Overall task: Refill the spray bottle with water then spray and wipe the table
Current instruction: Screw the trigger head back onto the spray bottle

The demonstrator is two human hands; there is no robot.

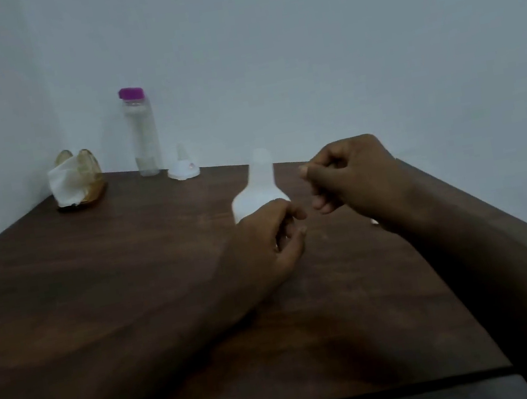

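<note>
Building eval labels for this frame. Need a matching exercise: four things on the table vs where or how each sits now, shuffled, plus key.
Things:
1. water bottle
2. spray bottle
3. tissues
4. spray head

States:
A. loose on the table, beside the tall bottle
B. in the grip of the left hand
C. upright at the back, purple cap on
D. tucked in a holder at the far left corner

Pairs: 1-C, 2-B, 3-D, 4-A
</note>
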